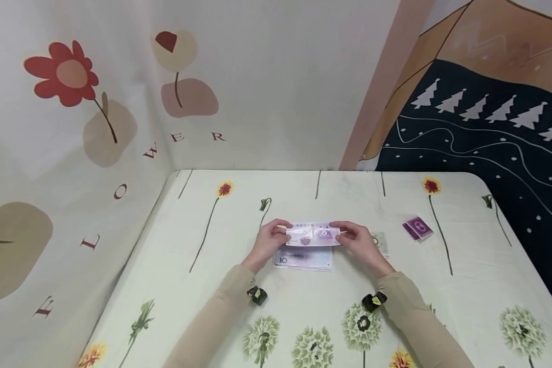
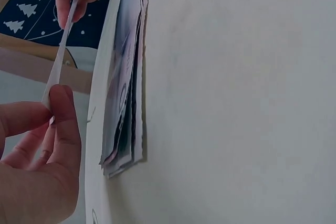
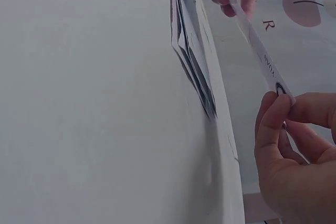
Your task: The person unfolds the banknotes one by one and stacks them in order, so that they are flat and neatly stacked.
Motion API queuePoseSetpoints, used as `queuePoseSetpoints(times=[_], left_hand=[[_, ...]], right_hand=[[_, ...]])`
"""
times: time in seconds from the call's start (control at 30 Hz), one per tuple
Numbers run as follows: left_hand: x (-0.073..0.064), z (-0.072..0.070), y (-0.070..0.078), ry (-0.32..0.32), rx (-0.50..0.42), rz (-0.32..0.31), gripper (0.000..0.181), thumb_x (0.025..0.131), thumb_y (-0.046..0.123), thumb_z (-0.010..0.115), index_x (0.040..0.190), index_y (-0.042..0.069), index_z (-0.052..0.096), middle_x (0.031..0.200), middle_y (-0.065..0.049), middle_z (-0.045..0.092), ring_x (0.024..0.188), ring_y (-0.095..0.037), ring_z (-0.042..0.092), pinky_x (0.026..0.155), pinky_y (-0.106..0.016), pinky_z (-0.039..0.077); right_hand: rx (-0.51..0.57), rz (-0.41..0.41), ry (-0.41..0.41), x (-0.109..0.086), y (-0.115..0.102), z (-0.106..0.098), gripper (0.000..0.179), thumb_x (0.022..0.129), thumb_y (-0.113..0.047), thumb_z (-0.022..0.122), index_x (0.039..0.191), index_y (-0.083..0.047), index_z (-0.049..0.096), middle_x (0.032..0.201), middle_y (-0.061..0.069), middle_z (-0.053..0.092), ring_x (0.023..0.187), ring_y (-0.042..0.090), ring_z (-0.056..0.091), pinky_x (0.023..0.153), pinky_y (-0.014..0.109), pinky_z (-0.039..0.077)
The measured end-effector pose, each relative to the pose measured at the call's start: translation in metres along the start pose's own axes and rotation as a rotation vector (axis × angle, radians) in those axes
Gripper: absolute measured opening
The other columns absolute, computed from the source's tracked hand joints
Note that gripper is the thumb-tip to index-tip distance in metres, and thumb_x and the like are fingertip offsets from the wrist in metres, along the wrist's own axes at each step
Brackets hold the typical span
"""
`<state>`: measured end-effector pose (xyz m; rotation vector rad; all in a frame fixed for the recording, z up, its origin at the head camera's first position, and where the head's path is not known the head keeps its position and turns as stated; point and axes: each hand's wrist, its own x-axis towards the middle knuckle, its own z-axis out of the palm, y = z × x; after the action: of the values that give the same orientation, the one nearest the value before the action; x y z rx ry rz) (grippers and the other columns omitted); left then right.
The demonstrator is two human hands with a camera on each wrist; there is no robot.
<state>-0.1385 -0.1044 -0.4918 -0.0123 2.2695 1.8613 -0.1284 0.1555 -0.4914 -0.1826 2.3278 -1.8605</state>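
Observation:
A purple banknote is stretched flat between both hands above the table. My left hand pinches its left end between thumb and fingers, and my right hand pinches the right end the same way. Below it lies a small stack of banknotes, the top one marked 10. In the left wrist view the stack shows several loose layers at its edge. The held note appears nearly edge-on in the right wrist view, with the word YUAN on it.
A greenish note lies on the table, partly behind the right hand. Farther right are purple cards or folded notes, overlapping. The flower-printed tablecloth covers the table, and printed curtains hang along its back and left sides.

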Motion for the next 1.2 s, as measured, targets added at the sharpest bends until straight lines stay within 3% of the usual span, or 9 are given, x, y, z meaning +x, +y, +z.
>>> queuePoseSetpoints(times=[0.17, 0.27, 0.7, 0.93, 1.2], left_hand=[[-0.001, -0.006, -0.003, -0.005, -0.006, 0.003, 0.028, 0.082, -0.008, 0.063, 0.110, -0.001, 0.064, 0.086, -0.007, 0.066, 0.075, -0.015, 0.064, 0.074, -0.028, 0.053], [-0.004, -0.010, -0.003, -0.008, -0.017, 0.007, 0.028, 0.081, -0.010, 0.063, 0.109, -0.003, 0.064, 0.085, -0.008, 0.067, 0.075, -0.015, 0.065, 0.076, -0.028, 0.054], [-0.013, -0.022, -0.011, -0.041, 0.023, -0.033, 0.025, 0.083, -0.009, 0.063, 0.107, -0.002, 0.065, 0.089, -0.010, 0.068, 0.081, -0.018, 0.067, 0.070, -0.027, 0.053], [-0.013, -0.024, -0.014, -0.066, 0.024, -0.037, 0.023, 0.083, -0.009, 0.065, 0.105, -0.002, 0.065, 0.090, -0.009, 0.067, 0.083, -0.019, 0.066, 0.074, -0.029, 0.054], [-0.017, -0.024, -0.019, -0.080, 0.033, -0.057, 0.020, 0.083, -0.008, 0.067, 0.103, -0.006, 0.068, 0.090, -0.010, 0.067, 0.081, -0.018, 0.066, 0.075, -0.028, 0.055]], right_hand=[[0.077, 0.015, -0.026, -0.001, 0.001, 0.003, 0.034, 0.089, 0.005, 0.060, 0.123, 0.009, 0.059, 0.112, 0.025, 0.062, 0.090, 0.012, 0.064, 0.078, 0.023, 0.052], [0.088, 0.029, -0.045, -0.001, 0.002, 0.004, 0.033, 0.089, 0.003, 0.062, 0.122, 0.009, 0.060, 0.111, 0.025, 0.064, 0.090, 0.012, 0.065, 0.079, 0.024, 0.053], [0.034, 0.124, -0.123, -0.005, 0.002, 0.009, 0.031, 0.088, -0.001, 0.066, 0.118, 0.005, 0.065, 0.114, 0.020, 0.065, 0.097, 0.021, 0.064, 0.082, 0.024, 0.052], [0.005, 0.138, -0.128, -0.006, 0.004, 0.009, 0.031, 0.088, -0.003, 0.067, 0.118, 0.004, 0.065, 0.098, 0.012, 0.066, 0.087, 0.017, 0.061, 0.077, 0.024, 0.052], [-0.022, 0.149, -0.209, -0.008, 0.005, 0.007, 0.031, 0.090, -0.004, 0.065, 0.119, 0.007, 0.064, 0.103, 0.015, 0.068, 0.084, 0.016, 0.063, 0.073, 0.026, 0.054]])
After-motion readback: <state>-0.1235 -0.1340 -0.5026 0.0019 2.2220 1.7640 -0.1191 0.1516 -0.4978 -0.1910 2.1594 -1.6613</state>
